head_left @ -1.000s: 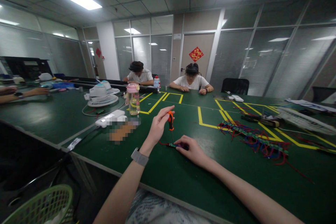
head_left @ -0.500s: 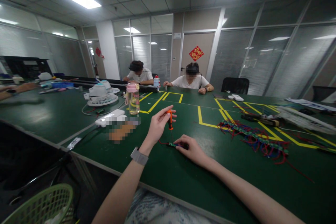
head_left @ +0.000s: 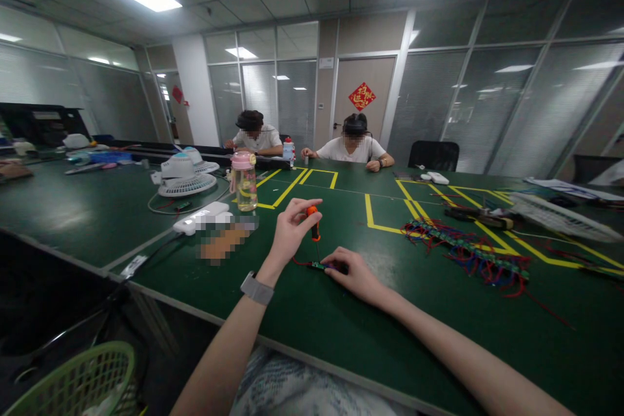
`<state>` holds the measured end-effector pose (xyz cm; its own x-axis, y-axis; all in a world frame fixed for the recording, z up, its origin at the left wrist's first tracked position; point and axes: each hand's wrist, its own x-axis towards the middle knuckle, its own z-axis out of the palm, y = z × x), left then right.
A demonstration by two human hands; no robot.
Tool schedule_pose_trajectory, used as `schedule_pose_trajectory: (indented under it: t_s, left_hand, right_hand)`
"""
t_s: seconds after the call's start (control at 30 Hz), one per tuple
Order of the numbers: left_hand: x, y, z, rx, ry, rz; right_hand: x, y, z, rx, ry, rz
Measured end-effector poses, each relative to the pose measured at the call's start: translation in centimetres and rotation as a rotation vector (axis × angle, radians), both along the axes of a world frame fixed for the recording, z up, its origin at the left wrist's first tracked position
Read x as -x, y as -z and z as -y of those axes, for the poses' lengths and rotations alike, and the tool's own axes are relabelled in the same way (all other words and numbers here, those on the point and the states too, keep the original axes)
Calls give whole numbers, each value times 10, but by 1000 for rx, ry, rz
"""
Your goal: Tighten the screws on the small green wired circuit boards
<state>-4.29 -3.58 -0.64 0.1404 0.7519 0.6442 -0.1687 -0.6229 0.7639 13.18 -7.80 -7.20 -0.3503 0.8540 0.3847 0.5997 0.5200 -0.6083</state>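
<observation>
An orange and black screwdriver [head_left: 315,226] stands nearly upright, its handle top between the thumb and fingers of my left hand [head_left: 291,227]. Its thin shaft runs down to a small green circuit board [head_left: 316,266] lying on the green table [head_left: 302,318]. The thumb and fingertips of my right hand [head_left: 353,274] pinch the board's right end, where dark wires partly show. A red wire leaves the board on the left. To the right lies a long row of similar small boards with red and blue wires [head_left: 468,250].
A pink-lidded bottle [head_left: 244,182], a white power strip [head_left: 203,217] and white fans [head_left: 180,175] are on the left. Two people [head_left: 355,143] sit across the table. A white slatted part [head_left: 565,216] lies at the right, a green basket [head_left: 78,377] below left.
The fingers of my left hand have shifted on the screwdriver's handle, with the thumb now across its top. My right hand stays at the board. The view has moved slightly.
</observation>
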Motion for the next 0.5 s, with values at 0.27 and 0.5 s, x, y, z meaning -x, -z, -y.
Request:
schedule_pose_trajectory:
  t_s: [0.27,0.5]
  left_hand:
    - [0,0,0,55,78,33]
    - [0,1,-2,70,120,89]
  right_hand:
    - [0,-1,0,5,-1,-5]
    - [0,-2,1,3,3,-3]
